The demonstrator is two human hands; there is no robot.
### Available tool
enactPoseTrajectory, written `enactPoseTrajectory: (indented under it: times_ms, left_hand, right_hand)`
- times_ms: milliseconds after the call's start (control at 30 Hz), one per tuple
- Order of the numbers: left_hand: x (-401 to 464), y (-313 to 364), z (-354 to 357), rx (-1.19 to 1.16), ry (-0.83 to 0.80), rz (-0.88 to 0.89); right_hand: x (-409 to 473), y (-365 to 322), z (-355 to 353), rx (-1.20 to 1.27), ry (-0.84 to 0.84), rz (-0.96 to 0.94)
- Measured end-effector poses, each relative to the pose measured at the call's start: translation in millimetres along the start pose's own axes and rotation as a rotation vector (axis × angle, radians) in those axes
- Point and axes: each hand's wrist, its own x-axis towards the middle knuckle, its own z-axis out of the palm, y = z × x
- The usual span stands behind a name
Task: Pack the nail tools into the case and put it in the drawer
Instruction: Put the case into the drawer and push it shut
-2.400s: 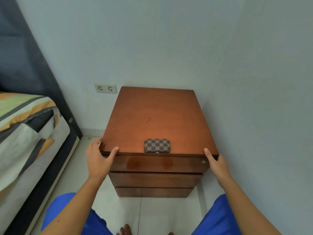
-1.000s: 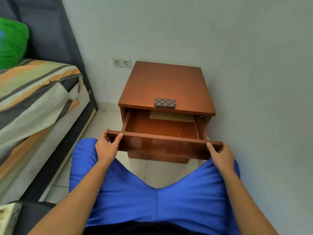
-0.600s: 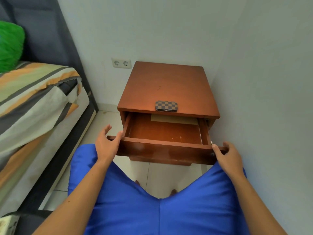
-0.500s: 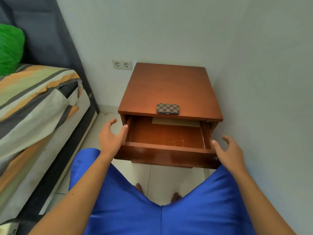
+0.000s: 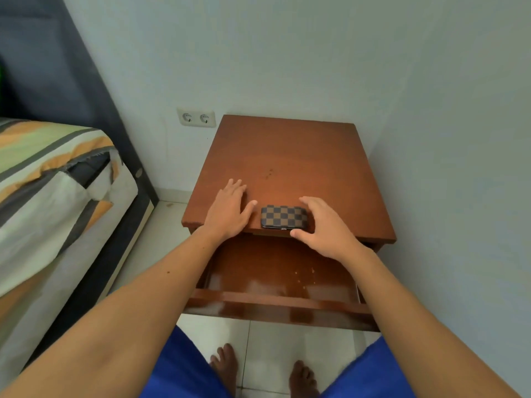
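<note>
Bed [image 5: 51, 173] far left: striped sheet, soft and rumpled, dark headboard behind it. Double wall socket [image 5: 196, 117] just left of the nightstand [image 5: 287, 156].

Left hand [image 5: 228, 209]: flat on the surface, fingers straight and spread, holding nothing. Its thumb points toward the case [image 5: 284, 217] but sits just apart from it.

The case lies closed at the front edge of the surface, right above the open drawer [image 5: 275, 304]. It's a flat rounded rectangle in brown/black checker, probably leather-look, with a thin dark rim and a small clasp at the front.

Right hand [image 5: 324, 225]: cupped around the right end of the case, fingers over the far edge, thumb at the near edge. Contact looks light; can't tell if the pinch is closed yet.

Step in hand, as I read it: pick up the case and lower it into the drawer.
- Pinch across the short width.
- Keep the clasp side shut.
- Lift clear of the edge, then set it down flat.

Drawer: glossy varnished wood, reflective floor with a few crumbs, nothing else visible inside. The top is matte brown with small specks.
</note>
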Motion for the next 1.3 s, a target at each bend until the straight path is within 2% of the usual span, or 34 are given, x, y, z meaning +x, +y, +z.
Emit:
enactPoseTrajectory:
  times_ms: [100, 167, 367, 533, 633, 800, 900, 1033, 1167, 1300]
  left_hand:
    - [18, -7, 9, 0.162, -0.052, 0.003]
    - [22, -10, 13, 0.207, -0.051, 0.013]
    - [23, -13, 15, 0.235, -0.065, 0.024]
    - [20, -13, 17, 0.224, -0.054, 0.012]
    - [21, -13, 16, 0.229, -0.055, 0.003]
    - [19, -14, 17, 0.224, -0.052, 0.004]
    - [18, -13, 16, 0.217, -0.055, 0.002]
    - [19, -12, 15, 0.22, -0.055, -0.001]
    - [17, -14, 15, 0.219, -0.053, 0.002]
    - [17, -13, 15, 0.223, -0.056, -0.003]
  right_hand:
    - [24, 2, -2, -0.123, -0.148, -0.029]
    - [35, 4, -3, -0.209, -0.175, -0.064]
    - [39, 3, -4, -0.228, -0.145, -0.087]
    - [-7, 11, 7, -0.08, -0.16, -0.165]
    - [-31, 19, 26, 0.019, -0.084, -0.205]
    - [-35, 20, 42, -0.026, -0.011, -0.263]
    - [-37, 27, 53, -0.071, -0.083, -0.303]
    - [-23, 38, 64, -0.078, -0.161, -0.243]
    - [-7, 39, 79, -0.175, -0.316, -0.25]
    - [16, 46, 91, -0.218, -0.42, -0.136]
